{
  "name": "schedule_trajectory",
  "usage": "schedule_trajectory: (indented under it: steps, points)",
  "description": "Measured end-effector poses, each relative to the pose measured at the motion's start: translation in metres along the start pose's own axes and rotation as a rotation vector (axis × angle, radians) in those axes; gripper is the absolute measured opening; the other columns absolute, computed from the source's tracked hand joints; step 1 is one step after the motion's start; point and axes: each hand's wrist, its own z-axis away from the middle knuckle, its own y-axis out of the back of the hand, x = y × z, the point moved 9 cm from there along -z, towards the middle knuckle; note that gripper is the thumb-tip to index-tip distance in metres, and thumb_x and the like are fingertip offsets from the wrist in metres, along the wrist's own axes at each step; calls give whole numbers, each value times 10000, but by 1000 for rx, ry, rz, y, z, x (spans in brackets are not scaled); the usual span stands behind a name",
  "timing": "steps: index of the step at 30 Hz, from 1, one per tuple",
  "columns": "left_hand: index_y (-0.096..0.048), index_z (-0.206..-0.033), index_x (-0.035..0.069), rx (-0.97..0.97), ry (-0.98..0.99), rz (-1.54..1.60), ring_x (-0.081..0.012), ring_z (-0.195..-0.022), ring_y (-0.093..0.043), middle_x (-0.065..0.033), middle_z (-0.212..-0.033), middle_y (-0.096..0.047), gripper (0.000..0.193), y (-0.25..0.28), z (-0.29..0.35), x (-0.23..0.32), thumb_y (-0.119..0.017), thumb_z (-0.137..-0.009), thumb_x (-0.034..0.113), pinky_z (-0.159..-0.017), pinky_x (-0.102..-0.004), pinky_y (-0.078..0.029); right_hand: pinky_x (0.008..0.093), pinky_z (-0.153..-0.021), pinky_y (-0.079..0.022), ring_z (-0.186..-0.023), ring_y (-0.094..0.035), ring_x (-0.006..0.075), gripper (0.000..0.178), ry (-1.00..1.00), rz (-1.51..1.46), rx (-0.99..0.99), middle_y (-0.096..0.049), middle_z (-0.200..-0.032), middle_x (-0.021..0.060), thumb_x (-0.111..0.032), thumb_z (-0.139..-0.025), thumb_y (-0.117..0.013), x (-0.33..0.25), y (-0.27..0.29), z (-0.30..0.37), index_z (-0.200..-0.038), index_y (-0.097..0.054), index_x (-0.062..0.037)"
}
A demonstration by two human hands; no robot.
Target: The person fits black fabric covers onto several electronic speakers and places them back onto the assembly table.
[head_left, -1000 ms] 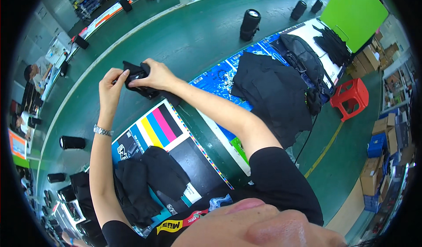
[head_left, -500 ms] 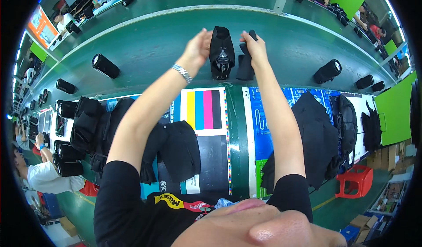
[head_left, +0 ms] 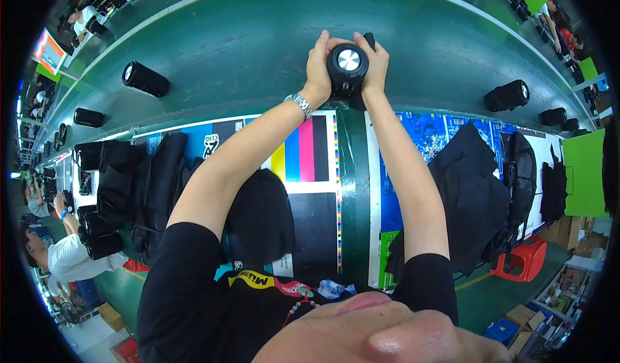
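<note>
A black cylindrical speaker [head_left: 347,85] is held between my two hands over the green bench, its round silver end facing up. My left hand [head_left: 318,72] is closed round its left side, with a silver bracelet at the wrist. Against the right side, my right hand [head_left: 376,69] is also closed, its fingers wrapping the body. A slim black piece [head_left: 369,41] pokes up by the right fingertips; its kind cannot be made out. Something dark shows just below the speaker, partly hidden by it.
Black speakers lie to the left [head_left: 146,79] and right [head_left: 507,96] on the green bench. Black fabric pieces [head_left: 261,218] cover the near table left of me, and another fabric pile [head_left: 468,195] lies right. A red stool [head_left: 520,260] stands lower right; a co-worker [head_left: 68,256] sits at left.
My hands have come together on the speaker, which now shows its silver end instead of a loose black sleeve and exposed inside. The black flap under my right hand is mostly out of sight.
</note>
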Motion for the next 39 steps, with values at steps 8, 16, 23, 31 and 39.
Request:
schedule_trajectory:
  steps: [8, 16, 23, 31, 39]
  points:
    - [-644, -928, -54, 225, -4, -184, -141, -750, -614, -85, -821, -675, 503, 23, 8, 17, -404, -982, 385, -741, -274, -469, 332, -622, -463, -635, -565, 156, 390, 217, 397, 263, -636, -680, 73, -375, -846, -659, -41, 37, 5, -786, -659, 10]
    - [-549, -1170, -29, 34, -78, -564, -156, -1030, -593, -109, -1060, -664, 438, 35, 96, 135, -424, -998, 354, -900, -286, -438, 268, -561, -438, -632, -540, 127, 337, -132, -452, -16, -552, -704, 45, -356, -841, -699, -123, 45, 90, -805, -619, -30]
    - [-579, -1116, -45, -66, 100, -489, -114, -946, -583, -88, -1021, -634, 361, 46, 191, 117, -655, -887, 223, -838, -243, -459, 316, -825, -478, -904, -606, 171, 320, -601, -566, -350, -640, -957, 64, -308, -940, -558, -55, -69, 218, -1013, -639, -7]
    - [-629, -1045, 29, 159, 18, 130, -98, -845, -634, -30, -964, -670, 208, 105, 201, 125, -575, -942, 201, -749, -228, -502, 290, -716, -492, -869, -613, 171, 361, -365, -357, -319, -641, -1009, 113, -311, -996, -440, -31, -65, 228, -1059, -605, 4]
    - [-633, -1046, 14, 215, 6, 61, -60, -841, -612, -16, -941, -669, 244, 115, 195, 124, -568, -950, 228, -742, -203, -480, 182, -451, -275, -519, -415, 15, 232, -82, -68, -199, -509, -647, -51, -278, -874, -683, -62, -51, 223, -796, -599, -77]
